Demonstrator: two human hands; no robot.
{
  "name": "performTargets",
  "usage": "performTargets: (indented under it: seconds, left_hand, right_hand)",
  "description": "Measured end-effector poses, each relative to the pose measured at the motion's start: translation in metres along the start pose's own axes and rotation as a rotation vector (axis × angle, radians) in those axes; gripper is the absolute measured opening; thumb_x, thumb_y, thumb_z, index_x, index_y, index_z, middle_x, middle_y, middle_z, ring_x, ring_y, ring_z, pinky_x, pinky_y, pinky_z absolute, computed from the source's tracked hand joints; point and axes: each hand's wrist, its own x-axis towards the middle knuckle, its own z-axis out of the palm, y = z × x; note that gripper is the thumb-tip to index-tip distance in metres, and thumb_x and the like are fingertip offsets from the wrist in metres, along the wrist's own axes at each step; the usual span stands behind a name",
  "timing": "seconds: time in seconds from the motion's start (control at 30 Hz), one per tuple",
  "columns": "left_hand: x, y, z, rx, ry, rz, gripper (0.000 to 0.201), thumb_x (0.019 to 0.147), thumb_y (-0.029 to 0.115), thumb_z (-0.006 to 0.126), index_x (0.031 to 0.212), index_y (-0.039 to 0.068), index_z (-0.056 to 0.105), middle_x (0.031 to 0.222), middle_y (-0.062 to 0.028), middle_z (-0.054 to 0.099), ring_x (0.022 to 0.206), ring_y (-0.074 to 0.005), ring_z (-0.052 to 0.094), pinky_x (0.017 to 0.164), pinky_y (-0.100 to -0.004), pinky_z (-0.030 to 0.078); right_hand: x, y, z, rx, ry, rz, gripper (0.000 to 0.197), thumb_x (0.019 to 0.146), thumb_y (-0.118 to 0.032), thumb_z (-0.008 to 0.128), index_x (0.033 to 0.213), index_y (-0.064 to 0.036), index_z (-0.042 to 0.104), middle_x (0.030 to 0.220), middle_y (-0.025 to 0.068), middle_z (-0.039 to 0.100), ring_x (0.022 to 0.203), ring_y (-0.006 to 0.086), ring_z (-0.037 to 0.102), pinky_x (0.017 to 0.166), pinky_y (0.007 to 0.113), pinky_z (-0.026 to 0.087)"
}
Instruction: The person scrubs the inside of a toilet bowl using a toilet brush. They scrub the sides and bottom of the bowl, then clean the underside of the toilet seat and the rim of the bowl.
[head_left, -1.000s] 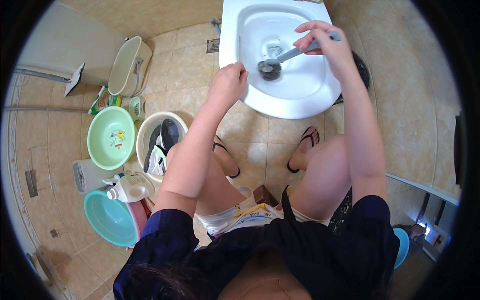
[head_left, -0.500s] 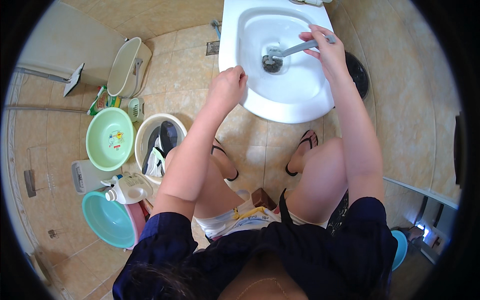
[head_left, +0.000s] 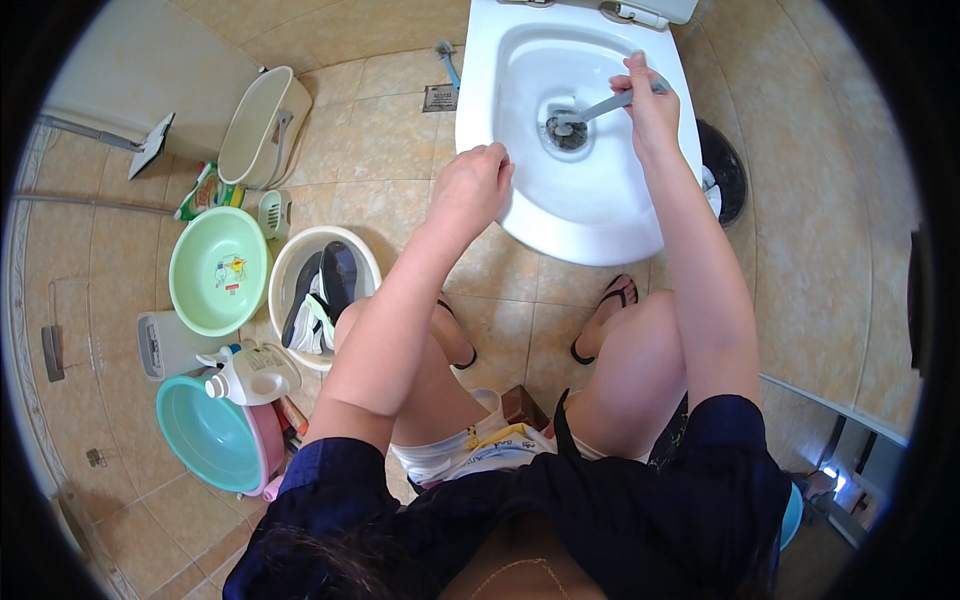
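Observation:
My right hand (head_left: pixel 654 112) is closed round the grey handle of a toilet brush (head_left: pixel 610 104), above the right side of the white toilet bowl (head_left: pixel 600 235). The dark brush head sits down in the drain opening, where the handle slants into it. My left hand (head_left: pixel 474 186) is curled into a loose fist at the bowl's left front rim. Nothing sticks out from its fingers. Whether it touches the rim I cannot tell.
Left of me stand a cream bucket with shoes (head_left: pixel 375 265), a green basin (head_left: pixel 180 270), a turquoise basin (head_left: pixel 170 440), a white jug (head_left: pixel 245 375) and a beige bin (head_left: pixel 235 140). A blue-handled brush (head_left: pixel 448 62) leans left of the toilet; a black bin (head_left: pixel 733 170) stands right.
The view has shifted, so the toilet appears lower and farther right. My right hand has moved left relative to the bowl, and the brush head has gone slightly back in the drain.

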Motion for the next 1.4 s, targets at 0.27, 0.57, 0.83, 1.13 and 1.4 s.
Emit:
performTargets:
  seconds: [0.27,0.57,0.83,1.13,1.4]
  left_hand:
    - [0.000,0.000,-0.001,-0.007,0.008,0.010,0.013,0.085,0.013,0.058,0.084,0.000,0.058,0.082,-0.0175,0.063,0.076,-0.0349,0.061,0.070,-0.0423,0.049]
    - [-0.001,-0.002,0.000,0.007,0.015,0.019,0.014,0.084,0.013,0.058,0.084,0.000,0.059,0.081,-0.0175,0.063,0.077,-0.0350,0.061,0.069,-0.0421,0.049]
    - [0.001,0.000,-0.001,-0.004,0.016,0.022,0.014,0.085,0.014,0.058,0.085,0.000,0.059,0.081,-0.0178,0.063,0.077,-0.0350,0.061,0.070,-0.0417,0.049]
    - [0.000,-0.008,0.005,-0.035,0.042,0.052,0.013,0.084,0.013,0.058,0.084,0.000,0.059,0.080,-0.0179,0.063,0.076,-0.0353,0.061,0.068,-0.0419,0.049]
    - [0.001,-0.009,0.004,0.008,0.014,0.020,0.012,0.083,0.014,0.059,0.083,0.002,0.060,0.081,-0.0169,0.063,0.077,-0.0347,0.062,0.070,-0.0432,0.050]
  right_hand:
    - [0.002,0.008,0.010,-0.201,-0.150,-0.093,0.025,0.091,-0.013,0.042,0.098,-0.0037,0.064,0.064,0.0029,0.058,0.062,0.0095,0.055,0.062,0.024,0.044]
    - [0.008,0.008,-0.006,-0.332,-0.225,-0.118,0.024,0.092,-0.011,0.043,0.102,-0.0056,0.064,0.062,0.0032,0.058,0.058,0.0101,0.057,0.061,0.025,0.045]
    - [-0.008,0.058,0.005,-0.442,-0.581,-0.174,0.020,0.093,-0.018,0.050,0.100,-0.0053,0.064,0.064,0.0007,0.054,0.060,0.0088,0.054,0.059,0.026,0.045]
    - [-0.011,-0.008,-0.003,-0.275,-0.306,-0.170,0.035,0.094,-0.032,0.050,0.093,-0.0022,0.069,0.054,-0.0009,0.047,0.051,0.0078,0.048,0.060,0.028,0.051]
    - [-0.045,-0.095,-0.034,-0.042,-0.182,-0.045,0.045,0.097,-0.031,0.043,0.092,0.0089,0.062,0.047,-0.0058,0.030,0.046,0.0072,0.038,0.063,0.032,0.054]
